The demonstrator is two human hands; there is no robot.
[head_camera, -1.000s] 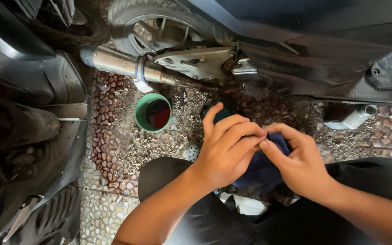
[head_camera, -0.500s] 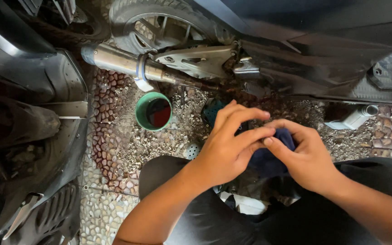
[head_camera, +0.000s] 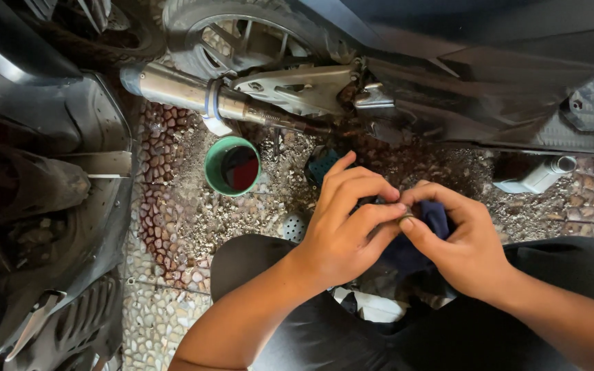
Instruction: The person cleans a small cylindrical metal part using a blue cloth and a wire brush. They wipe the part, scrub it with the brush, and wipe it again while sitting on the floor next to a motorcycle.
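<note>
My left hand and my right hand meet over my lap, fingertips pinched together on a dark blue cloth. The cloth hangs between the two hands; a small part may sit in the pinch, but I cannot tell what it is. Just beyond my left fingers a teal perforated piece lies on the pebbled ground. A green cup holding dark reddish liquid stands to the left, below the scooter's exhaust pipe.
The scooter's rear wheel and black body panels fill the top. Another scooter's black plastic bodywork lines the left side. A grey plastic bottle lies at the right. My knees in black trousers are below.
Both hands have shifted slightly right and up, and the fingertips have closed tighter together on the cloth. More of the teal piece shows now beyond my left hand.
</note>
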